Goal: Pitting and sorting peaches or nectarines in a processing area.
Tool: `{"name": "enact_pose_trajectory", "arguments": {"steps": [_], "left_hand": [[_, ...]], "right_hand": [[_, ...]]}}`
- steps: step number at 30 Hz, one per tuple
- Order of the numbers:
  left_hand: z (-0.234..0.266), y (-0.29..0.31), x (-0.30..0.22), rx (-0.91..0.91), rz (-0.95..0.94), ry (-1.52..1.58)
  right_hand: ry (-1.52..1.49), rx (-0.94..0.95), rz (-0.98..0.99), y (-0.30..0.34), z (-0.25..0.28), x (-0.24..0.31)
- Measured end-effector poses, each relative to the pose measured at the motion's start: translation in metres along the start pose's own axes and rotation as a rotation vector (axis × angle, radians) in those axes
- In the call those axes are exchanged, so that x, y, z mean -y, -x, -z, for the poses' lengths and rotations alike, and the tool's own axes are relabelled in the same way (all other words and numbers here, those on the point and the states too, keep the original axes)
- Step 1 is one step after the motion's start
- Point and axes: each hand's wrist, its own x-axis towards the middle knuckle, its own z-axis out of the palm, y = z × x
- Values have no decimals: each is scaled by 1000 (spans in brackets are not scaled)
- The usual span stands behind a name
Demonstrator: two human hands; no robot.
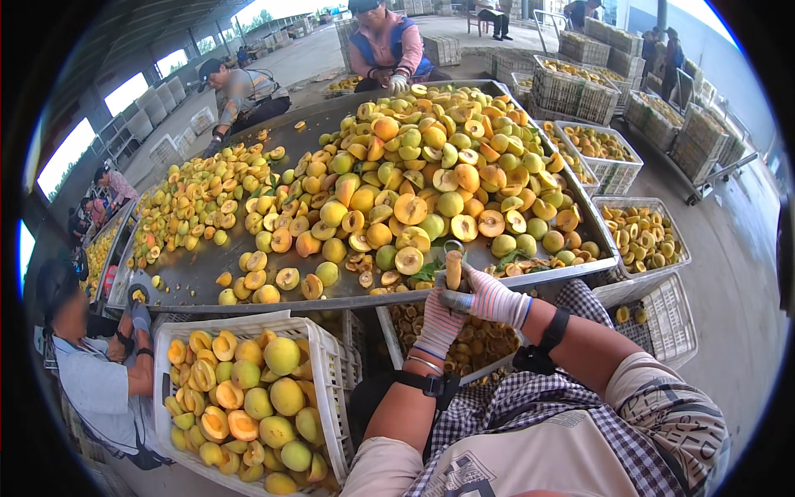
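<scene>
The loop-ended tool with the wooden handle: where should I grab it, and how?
Probably around the wooden handle, coming from the person's side of the table. It's straight and stubby, easy to wrap fingers around, while the thin loop sits at the far end. The left hand and right hand are together at its near end.

"Where could a hand pass over the worktop (186, 282)?"

"Along the near edge toward the left, where dark surface lies bare; also beside the far edge, left of the fruit heap (422, 182)."

"What's in the way?"

"That heap fills the middle and right. Right of the near edge's middle, left hand (439, 319), right hand (494, 298) and an upright wooden handle (453, 270) block passage. Crates (617, 176) crowd the right edge."
</scene>
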Motion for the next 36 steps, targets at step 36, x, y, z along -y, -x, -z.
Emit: {"name": "enact_pose_trajectory", "arguments": {"steps": [36], "left_hand": [[-36, -196, -201, -786, 24, -2568]], "right_hand": [[-674, -658, -65, 13, 215, -77]]}}
